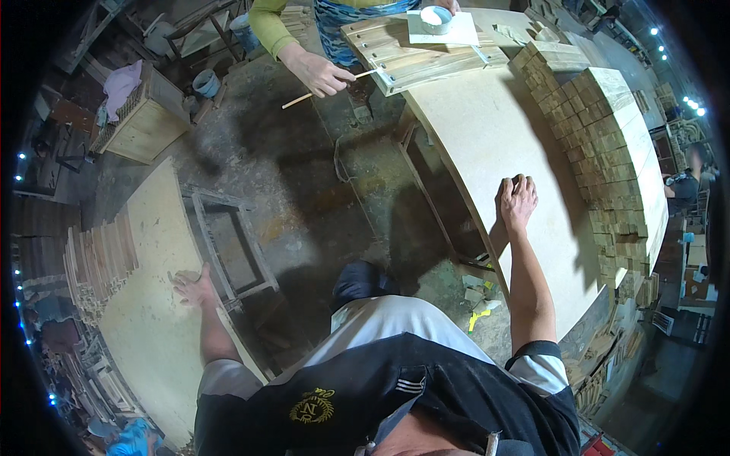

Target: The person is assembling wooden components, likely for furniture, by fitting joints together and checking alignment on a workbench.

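My left hand [192,287] lies with spread fingers on the pale board top of the left table [156,235], close to its inner edge. Nothing is in it. On the right table [475,129], my right hand [518,201] rests with bent fingers, their tips against the pale surface and no object visible in them. A tall stack of wood blocks [582,125] stands to the right of that hand. Along the outer edge of the left table, thin wood strips [103,258] stand in a row.
Across from me, another person's hand [318,73] holds a thin stick [298,100] against a slatted wooden panel [414,68]. A white tub [436,21] sits on a white sheet there. On the floor are a wooden frame [236,243], a cabinet [148,121] and a bucket [206,82].
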Motion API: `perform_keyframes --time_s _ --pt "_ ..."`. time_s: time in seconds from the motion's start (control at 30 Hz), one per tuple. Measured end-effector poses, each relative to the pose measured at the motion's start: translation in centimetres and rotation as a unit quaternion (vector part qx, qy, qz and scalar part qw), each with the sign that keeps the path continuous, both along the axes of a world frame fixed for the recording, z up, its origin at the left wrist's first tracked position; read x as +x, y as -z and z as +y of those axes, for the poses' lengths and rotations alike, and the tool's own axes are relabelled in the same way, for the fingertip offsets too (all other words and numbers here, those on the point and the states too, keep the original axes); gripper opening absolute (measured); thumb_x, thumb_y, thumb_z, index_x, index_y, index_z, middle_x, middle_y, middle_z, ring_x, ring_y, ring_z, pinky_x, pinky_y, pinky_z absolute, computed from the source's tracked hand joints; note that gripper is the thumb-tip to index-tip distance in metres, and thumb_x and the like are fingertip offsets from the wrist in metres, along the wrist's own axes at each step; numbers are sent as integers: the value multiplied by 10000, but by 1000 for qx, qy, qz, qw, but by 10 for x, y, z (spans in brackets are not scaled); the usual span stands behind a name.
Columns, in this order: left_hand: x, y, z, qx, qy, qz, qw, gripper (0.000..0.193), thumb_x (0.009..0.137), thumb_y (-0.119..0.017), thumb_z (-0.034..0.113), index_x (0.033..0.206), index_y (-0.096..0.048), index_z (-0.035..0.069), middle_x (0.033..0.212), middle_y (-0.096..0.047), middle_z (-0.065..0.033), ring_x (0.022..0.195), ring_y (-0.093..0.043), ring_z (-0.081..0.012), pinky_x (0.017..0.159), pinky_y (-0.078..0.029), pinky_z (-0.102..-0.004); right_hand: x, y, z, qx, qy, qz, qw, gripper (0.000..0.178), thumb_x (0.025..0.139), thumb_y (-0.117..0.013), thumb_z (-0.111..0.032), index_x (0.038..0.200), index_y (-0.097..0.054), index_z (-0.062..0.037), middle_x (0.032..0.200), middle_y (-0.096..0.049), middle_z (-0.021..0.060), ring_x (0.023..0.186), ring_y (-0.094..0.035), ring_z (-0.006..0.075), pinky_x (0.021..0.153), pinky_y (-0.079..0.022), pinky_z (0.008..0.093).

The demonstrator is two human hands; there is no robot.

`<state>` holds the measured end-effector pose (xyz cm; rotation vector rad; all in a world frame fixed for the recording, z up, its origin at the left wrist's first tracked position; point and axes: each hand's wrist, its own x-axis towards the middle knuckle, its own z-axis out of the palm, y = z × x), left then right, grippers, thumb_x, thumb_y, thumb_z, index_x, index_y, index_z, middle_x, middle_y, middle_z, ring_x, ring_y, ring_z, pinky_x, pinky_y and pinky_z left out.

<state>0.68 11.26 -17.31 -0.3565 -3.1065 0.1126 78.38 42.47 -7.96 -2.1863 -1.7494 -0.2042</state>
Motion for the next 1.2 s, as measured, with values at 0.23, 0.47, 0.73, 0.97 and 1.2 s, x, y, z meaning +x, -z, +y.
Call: perform_keyframes --time_s 0.23,0.47,0.73,0.97,1.2 --pt "7 -2 2 -2 -3 1 1000 1239 656 -620 845 1582 -228 120 1661 -132 -133 1530 -126 -318 1170 -149 -656 1 7 4 57 -13 -45 997 383 954 -518 -371 1105 -601 -29 1218 -569 189 1230 -498 360 1015 -375 521" --pt "5 0 9 -6 4 15 1000 1227 658 -635 828 1583 -226 132 1660 -145 -129 1531 -126 -309 1170 -138 -652 20 14 0 -11 -48 -55 997 414 968 -506 -397 1162 -602 -44 1259 -569 197 1230 -507 375 1034 -375 509" --pt "7 1 0 1 -2 13 1000 1261 630 -620 855 1587 -214 143 1661 -151 -118 1535 -110 -299 1168 -149 -649 9 12 1 -13 -3 -21 1000 500 984 -480 -436 1277 -578 -43 1373 -528 198 1312 -460 368 1082 -341 509" --pt "8 -3 4 6 0 16 1000 1256 629 -634 839 1588 -213 145 1663 -147 -110 1535 -112 -299 1166 -150 -653 5 6 2 -30 -2 -7 1000 507 983 -478 -431 1279 -577 -31 1368 -533 201 1295 -474 373 1076 -348 501" --pt "20 -8 -4 3 8 -2 1000 1232 654 -639 820 1574 -247 101 1654 -175 -118 1523 -147 -320 1165 -152 -660 7 5 9 1 -56 -28 998 413 951 -519 -366 1109 -608 6 1227 -581 251 1180 -529 410 994 -411 506"
